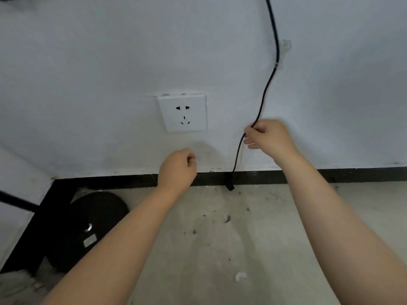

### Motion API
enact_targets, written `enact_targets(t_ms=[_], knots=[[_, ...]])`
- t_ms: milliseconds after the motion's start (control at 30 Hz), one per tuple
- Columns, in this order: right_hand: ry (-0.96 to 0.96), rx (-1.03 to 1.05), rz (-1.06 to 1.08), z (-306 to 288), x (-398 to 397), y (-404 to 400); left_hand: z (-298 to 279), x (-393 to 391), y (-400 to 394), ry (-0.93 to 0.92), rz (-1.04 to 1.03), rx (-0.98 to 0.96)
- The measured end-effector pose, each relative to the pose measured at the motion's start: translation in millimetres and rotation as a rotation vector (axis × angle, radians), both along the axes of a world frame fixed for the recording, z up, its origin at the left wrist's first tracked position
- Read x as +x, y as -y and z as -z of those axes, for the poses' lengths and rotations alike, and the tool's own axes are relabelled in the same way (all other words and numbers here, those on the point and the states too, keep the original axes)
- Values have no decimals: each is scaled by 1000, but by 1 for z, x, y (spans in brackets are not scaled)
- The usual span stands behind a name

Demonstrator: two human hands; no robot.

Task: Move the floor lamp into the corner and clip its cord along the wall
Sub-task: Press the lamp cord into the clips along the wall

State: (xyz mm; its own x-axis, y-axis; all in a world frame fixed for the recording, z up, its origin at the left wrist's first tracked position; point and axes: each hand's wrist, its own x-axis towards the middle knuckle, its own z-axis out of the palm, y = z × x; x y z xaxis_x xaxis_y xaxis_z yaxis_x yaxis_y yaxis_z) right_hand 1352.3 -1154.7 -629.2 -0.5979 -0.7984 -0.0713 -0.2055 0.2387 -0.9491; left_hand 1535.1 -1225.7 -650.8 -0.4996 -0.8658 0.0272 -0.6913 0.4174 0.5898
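Cord: thin black lamp cord (267,84) hangs near-vertical down the white wall, through a clear plastic clip (284,49) up top.
Right hand (267,137): your fingers are pinched on it.
Left hand (177,169): curled closed, empty-looking, beside the cord's lower run, so it's closer.
Plug (229,183): dangling at the black skirting, right of the white socket (183,113).

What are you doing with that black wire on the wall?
A person is tidying a lamp's black cord along the white wall. The right hand pinches the cord partway down, while the left hand is closed near the wall below the socket; whether it holds anything is hidden. Higher up, a clear clip already holds the cord. The plug hangs by the black baseboard, not plugged in. The lamp's round base sits in the corner.
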Motion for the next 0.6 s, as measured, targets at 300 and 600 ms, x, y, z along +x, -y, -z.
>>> enact_targets(t_ms=[300,600], knots=[[275,214,-99,65,58,-7,69,31,-15,76,57,328],[646,105,-93,72,80,3,85,57,-20,-162,140,436]])
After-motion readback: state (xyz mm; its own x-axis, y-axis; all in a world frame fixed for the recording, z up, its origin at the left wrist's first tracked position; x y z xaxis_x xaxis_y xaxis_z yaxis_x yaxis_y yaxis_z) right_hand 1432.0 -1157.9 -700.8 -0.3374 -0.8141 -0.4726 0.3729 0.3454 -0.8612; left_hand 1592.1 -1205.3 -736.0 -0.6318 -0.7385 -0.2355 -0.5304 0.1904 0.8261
